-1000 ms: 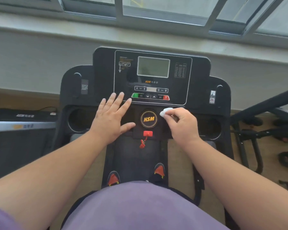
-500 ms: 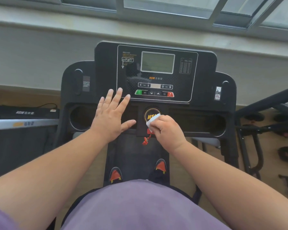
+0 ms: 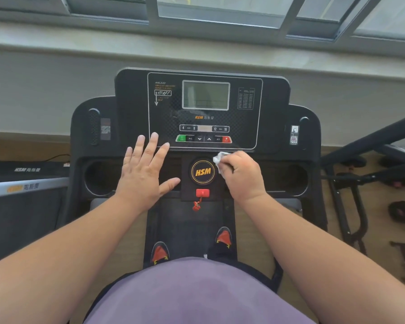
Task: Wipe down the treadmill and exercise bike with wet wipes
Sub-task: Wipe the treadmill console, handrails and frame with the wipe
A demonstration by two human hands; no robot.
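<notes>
A black treadmill console (image 3: 131, 99) with a grey screen and a row of buttons fills the middle of the view. My right hand (image 3: 241, 176) grips a crumpled white wet wipe (image 3: 218, 160) and holds it against the console, just right of the round HSM badge (image 3: 202, 172). My left hand (image 3: 144, 174) lies flat with spread fingers on the console's lower left, its fingertips at the panel's edge. A red safety key (image 3: 202, 192) hangs below the badge. The treadmill belt (image 3: 187, 220) runs down to my feet.
A second treadmill (image 3: 26, 183) stands on the left. Black exercise-equipment frames (image 3: 351, 183) stand on the wooden floor at the right. A windowsill and window run behind the console. Cup recesses (image 3: 98, 176) sit at both sides of the console.
My right hand with the wipe swept left and down over the HSM badge, then moved back to the badge's right side. My left hand stayed flat in place.
</notes>
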